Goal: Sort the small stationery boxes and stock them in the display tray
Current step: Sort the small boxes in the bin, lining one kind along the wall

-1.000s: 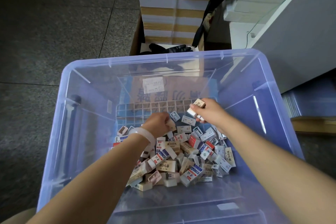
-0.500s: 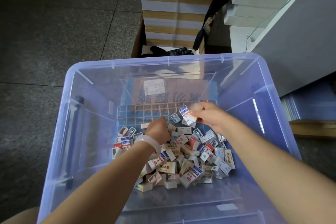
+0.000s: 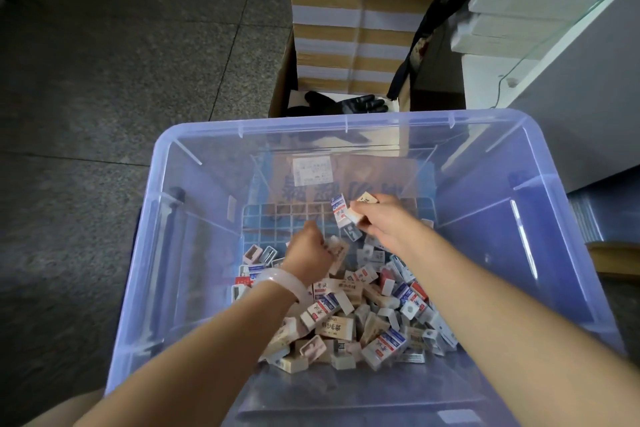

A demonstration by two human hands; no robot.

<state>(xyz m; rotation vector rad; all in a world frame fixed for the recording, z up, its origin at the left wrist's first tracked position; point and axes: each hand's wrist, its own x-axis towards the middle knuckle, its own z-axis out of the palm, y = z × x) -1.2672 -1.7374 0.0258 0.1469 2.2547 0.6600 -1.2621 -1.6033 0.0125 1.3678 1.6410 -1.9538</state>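
Observation:
A heap of several small stationery boxes (image 3: 349, 315), white, beige and red-and-blue, lies on the floor of a large clear blue plastic bin (image 3: 194, 204). My right hand (image 3: 384, 225) is raised over the far edge of the heap and pinches small boxes (image 3: 346, 211), one blue-and-white and one beige. My left hand (image 3: 308, 250), with a pale bangle on the wrist, is curled down in the heap at its left side around a beige box (image 3: 337, 253). No display tray shows in view.
The bin's bottom has a grid pattern (image 3: 294, 218), and a brown carton shows through its far wall. Behind the bin stand stacked paper reams (image 3: 346, 31), a black glove (image 3: 349, 103) and a black bag. A grey counter (image 3: 588, 87) rises at the right. Dark stone floor lies at the left.
My right hand has lifted slightly and turned, now showing a blue-and-white box beside the beige one. My left hand has shifted a little forward in the heap and closed on a beige box.

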